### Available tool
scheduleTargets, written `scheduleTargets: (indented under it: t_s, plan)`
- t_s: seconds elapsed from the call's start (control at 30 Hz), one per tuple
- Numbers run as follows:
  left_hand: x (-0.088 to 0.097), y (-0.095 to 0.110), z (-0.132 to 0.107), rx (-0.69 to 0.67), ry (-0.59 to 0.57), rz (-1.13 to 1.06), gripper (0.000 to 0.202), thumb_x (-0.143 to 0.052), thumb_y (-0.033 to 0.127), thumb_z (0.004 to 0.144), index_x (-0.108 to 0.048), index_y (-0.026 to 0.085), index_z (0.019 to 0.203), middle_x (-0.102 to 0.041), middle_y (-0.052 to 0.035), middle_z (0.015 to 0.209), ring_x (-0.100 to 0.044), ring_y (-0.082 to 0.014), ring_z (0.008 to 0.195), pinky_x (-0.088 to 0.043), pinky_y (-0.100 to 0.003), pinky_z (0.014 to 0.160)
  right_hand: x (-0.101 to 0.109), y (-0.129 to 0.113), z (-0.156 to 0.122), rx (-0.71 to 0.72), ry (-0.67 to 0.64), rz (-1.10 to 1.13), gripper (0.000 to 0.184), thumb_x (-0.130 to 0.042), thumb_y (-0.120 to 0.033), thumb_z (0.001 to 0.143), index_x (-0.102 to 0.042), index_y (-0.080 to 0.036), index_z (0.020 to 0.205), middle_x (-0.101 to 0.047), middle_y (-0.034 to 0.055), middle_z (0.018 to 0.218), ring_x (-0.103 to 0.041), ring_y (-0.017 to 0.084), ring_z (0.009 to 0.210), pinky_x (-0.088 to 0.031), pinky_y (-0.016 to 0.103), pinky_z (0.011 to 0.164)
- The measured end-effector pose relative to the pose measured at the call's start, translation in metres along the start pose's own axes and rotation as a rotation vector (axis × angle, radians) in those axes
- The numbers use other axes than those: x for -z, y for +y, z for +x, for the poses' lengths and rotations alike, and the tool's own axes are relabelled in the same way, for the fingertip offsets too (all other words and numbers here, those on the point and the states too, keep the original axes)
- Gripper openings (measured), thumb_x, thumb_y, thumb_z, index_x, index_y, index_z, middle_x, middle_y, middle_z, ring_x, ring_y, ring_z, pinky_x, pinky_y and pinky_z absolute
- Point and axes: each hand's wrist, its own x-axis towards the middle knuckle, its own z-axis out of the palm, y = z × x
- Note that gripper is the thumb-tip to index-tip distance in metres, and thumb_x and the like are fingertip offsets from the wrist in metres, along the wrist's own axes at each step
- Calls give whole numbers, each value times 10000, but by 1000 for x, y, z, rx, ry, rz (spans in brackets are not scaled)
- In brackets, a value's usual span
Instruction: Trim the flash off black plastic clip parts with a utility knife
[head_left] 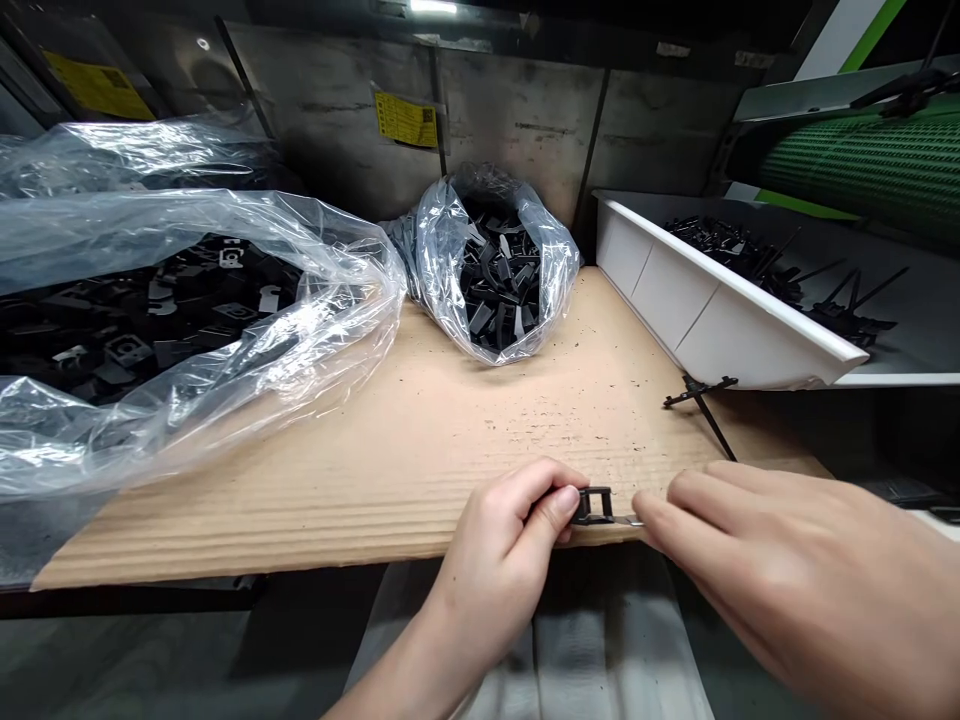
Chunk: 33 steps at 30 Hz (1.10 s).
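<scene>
Between the thumb and fingers of my left hand (pixel 517 540) is a small black plastic part with a square open frame (pixel 598 505), held over the front edge of the cardboard. My right hand (pixel 780 560) is closed just right of it, its fingertips at a thin greyish tip (pixel 628 520) that meets the part. Whether that tip belongs to the part or to a separate tool, I cannot tell. Beyond the right knuckles a black branched plastic sprue (pixel 701 395) shows, its stem running down behind the hand.
A cardboard sheet (pixel 450 430) covers the work surface, with black crumbs on it. Clear plastic bags of black parts stand at left (pixel 330 300) and back centre (pixel 555 260). A white tray (pixel 697 300) at right holds black sprues. A green mesh roll (pixel 862 150) is beyond it.
</scene>
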Motion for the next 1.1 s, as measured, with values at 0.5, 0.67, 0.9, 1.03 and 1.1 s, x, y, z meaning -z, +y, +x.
scheduleTargets:
  t_s: [0.5, 0.67, 0.9, 1.03, 1.1]
  plan:
    - [10, -9, -7, -41, -2, -127, 150, -518, 208, 868, -612, 260, 973, -640, 16, 901, -585, -122, 715, -462, -182, 615, -51, -41, -5, -1070, 377, 1390, 144, -674, -324, 707, -714, -228, 807, -681, -3, 674, -617, 114, 530, -474, 147, 414]
    - [4, -11, -6, -199, 52, 75, 172, -542, 142, 846, -628, 238, 959, -681, -7, 928, -632, -174, 866, -482, -230, 739, -53, -41, 3, -1103, 382, 1441, 165, -688, -351, 671, -700, -200, 737, -581, -22, 588, -448, 68, 439, -376, 163, 385]
    - [-7, -24, -7, -603, 138, 361, 377, -487, 8, 832, -545, 240, 1123, -698, -46, 967, -628, -178, 811, -491, -261, 710, -56, -44, 10, -1090, 315, 1375, 281, -576, -427, 755, -628, -171, 650, -366, -62, 461, -334, 75, 413, -291, 190, 370]
    - [-7, -24, -7, -640, 141, 398, 347, -491, 1, 829, -539, 221, 1092, -691, -38, 908, -612, -159, 744, -488, -240, 671, -59, -43, 9, -1120, 301, 1383, 354, -540, -461, 780, -571, -160, 597, -386, -63, 441, -364, 73, 407, -304, 194, 397]
    - [-7, -23, -7, -635, 147, 406, 319, -488, 7, 833, -540, 212, 1072, -684, -37, 878, -607, -158, 728, -487, -239, 662, -60, -42, 6, -1129, 302, 1374, 340, -523, -465, 799, -599, -153, 687, -397, -69, 416, -378, 78, 391, -316, 199, 401]
